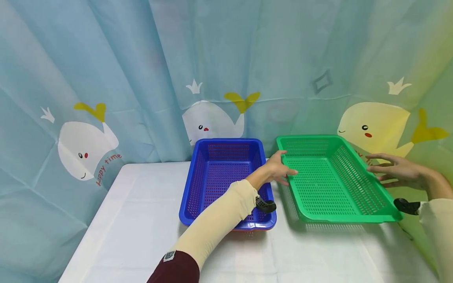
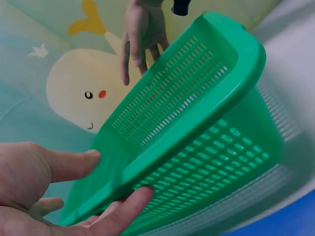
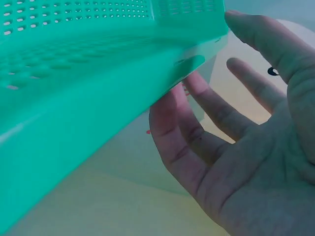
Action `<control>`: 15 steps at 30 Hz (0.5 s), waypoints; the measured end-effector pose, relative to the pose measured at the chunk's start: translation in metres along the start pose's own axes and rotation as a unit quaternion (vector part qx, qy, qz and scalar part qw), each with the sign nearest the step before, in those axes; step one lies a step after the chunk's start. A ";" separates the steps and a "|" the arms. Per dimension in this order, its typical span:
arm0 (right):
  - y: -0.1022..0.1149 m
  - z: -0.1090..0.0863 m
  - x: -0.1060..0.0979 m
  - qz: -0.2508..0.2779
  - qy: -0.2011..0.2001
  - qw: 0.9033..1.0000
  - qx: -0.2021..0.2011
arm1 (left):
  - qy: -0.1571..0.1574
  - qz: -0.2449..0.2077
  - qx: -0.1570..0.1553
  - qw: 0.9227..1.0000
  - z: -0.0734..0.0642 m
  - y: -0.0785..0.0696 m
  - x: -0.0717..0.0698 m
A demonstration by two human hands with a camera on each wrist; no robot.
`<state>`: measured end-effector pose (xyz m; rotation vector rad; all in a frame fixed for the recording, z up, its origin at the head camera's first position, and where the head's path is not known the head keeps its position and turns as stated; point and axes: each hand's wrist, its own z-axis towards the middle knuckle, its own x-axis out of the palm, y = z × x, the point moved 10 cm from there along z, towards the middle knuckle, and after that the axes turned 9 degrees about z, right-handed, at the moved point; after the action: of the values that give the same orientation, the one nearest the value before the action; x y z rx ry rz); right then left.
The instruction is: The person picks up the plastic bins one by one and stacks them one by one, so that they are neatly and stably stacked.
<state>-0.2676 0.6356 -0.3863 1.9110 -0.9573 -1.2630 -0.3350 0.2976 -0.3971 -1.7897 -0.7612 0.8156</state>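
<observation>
Starting at the left, we see a pale blue curtain [image 1: 134, 59] with a white whale [image 1: 85, 149] printed on it, between nine and ten o'clock from the blue basket [image 1: 221, 173], a glossy plastic rectangle with rounded corners and perforated walls. It rests on the white-covered table [image 1: 141, 204], and an orange-red edge [image 1: 249, 231] peeks out at its six o'clock; only the head view gives us that, since the left wrist view catches just a blue patch at about five o'clock. Across it reaches a cream, softly wrinkled sleeve [image 1: 216, 216], ending in the left hand [image 1: 277, 168], which is at nine o'clock on the green basket [image 1: 323, 184]. The left wrist view adds what the head view hides: thumb over the inside, fingers by the outer wall, spread loosely astride the rim rather than pinching it. The green basket sits at the blue one's three o'clock, smooth-rimmed, with rows of slots in its floor and walls. At its three o'clock, the right hand [image 1: 403, 171] is spread, gripping nothing; the right wrist view alone shows its palm, with fingertips passing behind the rim, where we cannot tell whether they touch.
</observation>
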 end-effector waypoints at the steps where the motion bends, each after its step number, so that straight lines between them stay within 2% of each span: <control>1: -0.001 0.000 0.000 0.001 0.002 1.000 -0.001 | -0.002 0.000 -0.004 1.000 0.000 0.000 0.000; 8: -0.004 0.002 0.003 0.019 0.014 1.000 -0.009 | -0.028 0.015 -0.024 0.999 -0.001 0.000 -0.001; 15: -0.005 0.003 0.001 0.028 0.021 0.999 -0.029 | -0.047 0.047 -0.024 0.997 -0.003 0.000 0.002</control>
<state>-0.2691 0.6367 -0.3922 1.8468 -0.9365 -1.2008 -0.3309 0.2976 -0.3964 -1.8511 -0.7668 0.9579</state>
